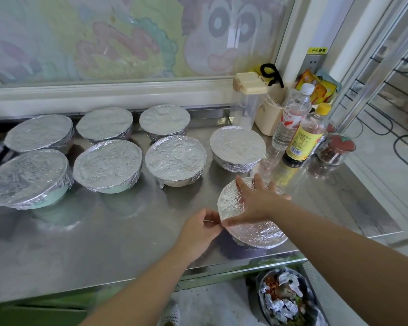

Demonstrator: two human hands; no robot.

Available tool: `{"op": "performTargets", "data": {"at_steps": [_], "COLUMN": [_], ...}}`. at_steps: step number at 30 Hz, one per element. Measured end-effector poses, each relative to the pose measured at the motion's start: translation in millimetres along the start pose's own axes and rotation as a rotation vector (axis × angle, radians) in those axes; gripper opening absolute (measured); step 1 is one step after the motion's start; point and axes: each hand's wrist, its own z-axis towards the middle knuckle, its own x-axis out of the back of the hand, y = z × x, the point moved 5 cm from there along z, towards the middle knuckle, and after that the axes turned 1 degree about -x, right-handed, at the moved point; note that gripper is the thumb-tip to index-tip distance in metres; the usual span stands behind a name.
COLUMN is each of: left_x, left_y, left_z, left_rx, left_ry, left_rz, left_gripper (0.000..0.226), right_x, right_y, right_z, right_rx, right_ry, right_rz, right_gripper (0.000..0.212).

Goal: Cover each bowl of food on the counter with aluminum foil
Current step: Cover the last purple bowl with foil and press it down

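Eight bowls (176,158), left hand (199,228) pinching foil (257,234) edge — right hand (257,201) flat atop

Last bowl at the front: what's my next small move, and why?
Probably fold the pinched edge down against the side of the bowl. The right hand presses flat on the foil, the left hand pinches its left edge, which looks not yet tucked.

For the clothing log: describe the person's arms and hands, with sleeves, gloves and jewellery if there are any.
The left hand and the right hand are bare: no gloves, and no rings that show. Neither wrist carries a watch, band or bracelet. Both forearms are uncovered up to the edge of the picture, so no sleeve is in view.
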Motion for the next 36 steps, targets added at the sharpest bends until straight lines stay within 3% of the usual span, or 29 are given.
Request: {"op": "performTargets", "data": {"at_steps": [11,19,22,28,36], "left_x": [11,22,18,19,12], "left_y": [14,34,41,40,9], "left_z": [17,49,55,54,24], "left_rx": [-0.183,-0.394,-0.467,-0.408,0.012], "left_ry": [-0.072,-0.178,-0.229,-0.271,-0.11], "left_rz": [0.339,0.779,0.878,0.749,0.268], "left_gripper": [0.002,0.032,0.03,0.021,0.006], "right_x": [0,-2,-2,-3,-3], "right_y": [0,-1,-1,-1,-3], "right_z": [-1,0,0,-1,-10], "right_rx": [0.002,-0.001,0.009,0.003,-0.072], "right_ry": [-0.005,0.011,0.024,0.043,0.049], "right_rz": [-0.007,-0.031,-0.047,-0.05,0.019], "right_gripper": [0.146,0.144,0.144,0.142,0.139]}}
